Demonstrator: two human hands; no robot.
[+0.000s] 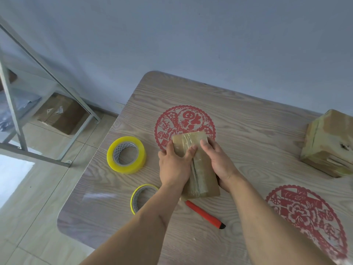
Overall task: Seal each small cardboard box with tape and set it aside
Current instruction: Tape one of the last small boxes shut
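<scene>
A small brown cardboard box (202,175) lies in the middle of the table, clear tape running along its top seam. My left hand (174,166) grips its left side, fingers over the top and thumb down the left edge. From the right, my right hand (219,161) holds the box, thumb pressing the tape near the far end and fingers wrapped under the right side. A thick yellow tape roll (126,155) lies flat to the left. A thinner roll (142,197) sits nearer me, partly behind my left forearm. A red utility knife (205,214) lies just in front of the box.
A larger taped cardboard box (326,143) stands at the table's right edge. Two red paper-cut decorations (191,117) (307,215) lie flat on the wooden table (257,115). To the left, on the floor, a metal rack (17,115) stands with a cardboard box (61,113) beneath it.
</scene>
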